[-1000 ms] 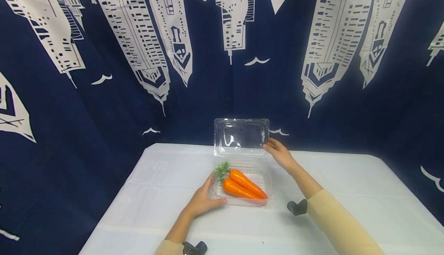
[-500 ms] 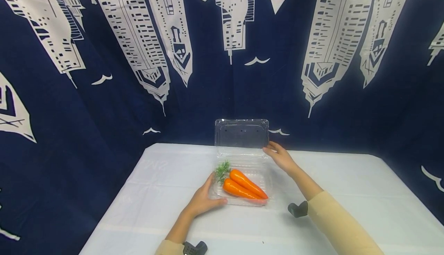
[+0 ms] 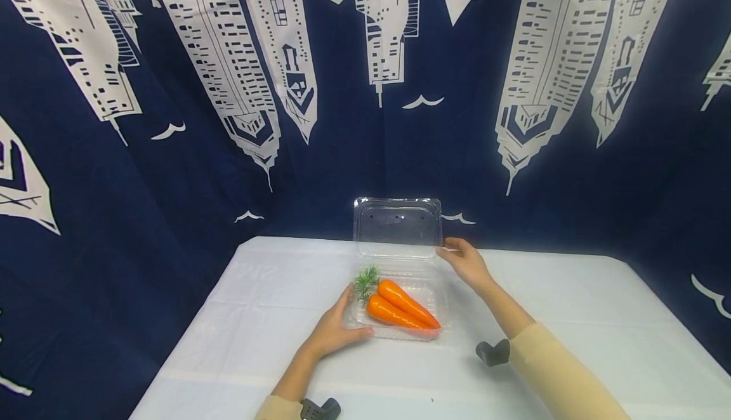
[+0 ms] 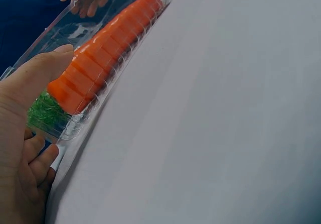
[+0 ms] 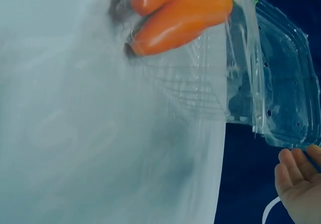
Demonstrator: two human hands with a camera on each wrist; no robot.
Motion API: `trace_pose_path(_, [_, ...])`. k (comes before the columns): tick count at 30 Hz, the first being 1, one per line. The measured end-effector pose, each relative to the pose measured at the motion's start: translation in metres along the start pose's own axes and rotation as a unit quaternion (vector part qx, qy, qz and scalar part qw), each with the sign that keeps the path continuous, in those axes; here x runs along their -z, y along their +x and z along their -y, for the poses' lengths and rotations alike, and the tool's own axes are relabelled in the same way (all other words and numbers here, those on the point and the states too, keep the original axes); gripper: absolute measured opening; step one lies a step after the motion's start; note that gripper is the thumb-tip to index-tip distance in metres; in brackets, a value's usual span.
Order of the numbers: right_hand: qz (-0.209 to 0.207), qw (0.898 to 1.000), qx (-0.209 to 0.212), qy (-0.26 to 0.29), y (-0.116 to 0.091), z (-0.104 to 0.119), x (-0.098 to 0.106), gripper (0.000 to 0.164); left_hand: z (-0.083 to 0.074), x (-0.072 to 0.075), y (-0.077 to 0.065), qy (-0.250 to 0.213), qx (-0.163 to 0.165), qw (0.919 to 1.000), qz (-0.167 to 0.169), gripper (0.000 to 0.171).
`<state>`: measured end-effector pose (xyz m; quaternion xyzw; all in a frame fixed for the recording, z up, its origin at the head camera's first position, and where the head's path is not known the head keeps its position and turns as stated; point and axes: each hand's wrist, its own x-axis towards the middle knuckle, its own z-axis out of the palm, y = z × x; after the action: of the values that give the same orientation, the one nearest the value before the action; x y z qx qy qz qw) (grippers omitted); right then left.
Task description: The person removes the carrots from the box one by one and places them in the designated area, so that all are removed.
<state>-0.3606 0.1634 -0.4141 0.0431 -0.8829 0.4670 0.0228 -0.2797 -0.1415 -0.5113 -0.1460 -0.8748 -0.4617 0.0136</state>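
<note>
A clear hinged plastic container point(image 3: 442, 293) sits on the white table, its lid point(image 3: 398, 223) raised upright at the back. Two orange carrots, a rear one point(image 3: 408, 301) and a front one point(image 3: 394, 313), lie side by side in the base. Their green tops point(image 3: 365, 280) point left. My left hand point(image 3: 331, 331) grips the base's left side, the thumb over the front rim. In the left wrist view that thumb point(image 4: 47, 66) lies against the clear wall. My right hand point(image 3: 468, 264) is at the lid's right edge. Its fingertips point(image 5: 296, 156) are straight and touch or nearly touch the lid.
A white cloth covers the table point(image 3: 240, 318). Right behind its far edge hangs a dark blue curtain point(image 3: 342, 166) printed with white buildings. Dark devices are strapped at both wrists, one of them point(image 3: 492, 353) beside the right sleeve point(image 3: 559, 369).
My right hand has slid slightly down and right along the lid's edge, its fingers loosening. The lid's top has sunk a little. The left hand and carrots stay put.
</note>
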Motion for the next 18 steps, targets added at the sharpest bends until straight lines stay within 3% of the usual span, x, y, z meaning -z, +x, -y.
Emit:
trace_pose_path(6, [-0.019, 0.999, 0.035, 0.028, -0.009, 0.005, -0.003, 0.052, 0.003, -0.002, 0.001, 0.002, -0.004, 1.0000, -0.002, 0.107])
trace_pose_path(18, [0.022, 0.997, 0.069, 0.034, -0.022, 0.014, -0.032, 0.046, 0.004, -0.001, 0.001, 0.003, 0.003, 1.0000, 0.001, 0.108])
